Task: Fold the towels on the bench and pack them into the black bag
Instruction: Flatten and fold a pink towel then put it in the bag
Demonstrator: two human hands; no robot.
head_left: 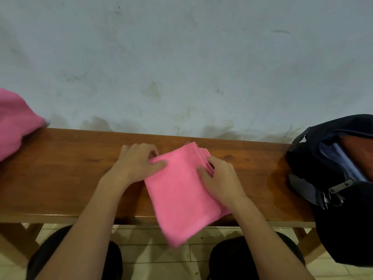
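Towels: two, pink terry; folded towel (181, 190) mid-bench, layered rectangle overhanging the near edge; heap (14, 122) far left.
Bag (339, 178): one, black fabric, open, right end.
Bench (60, 174): one, glossy wood.
Left hand (137, 162): fingers curled, pinching the towel's left corner.
Right hand (220, 178): fingers curled round its layered right edge.

A folded, rectangular pink terry towel (181, 190) lies tilted across the brown wooden desk (60, 174), its near end hanging over the front edge. The left hand (139, 162) pinches the towel's far left edge, thumb on top. The right hand (220, 178) grips its layered right edge, thumb on top. A black fabric bag (341, 219) stands open at the desk's right end. Another pink towel (14, 124) lies bunched at the left end, against a pale grey wall (181, 57).
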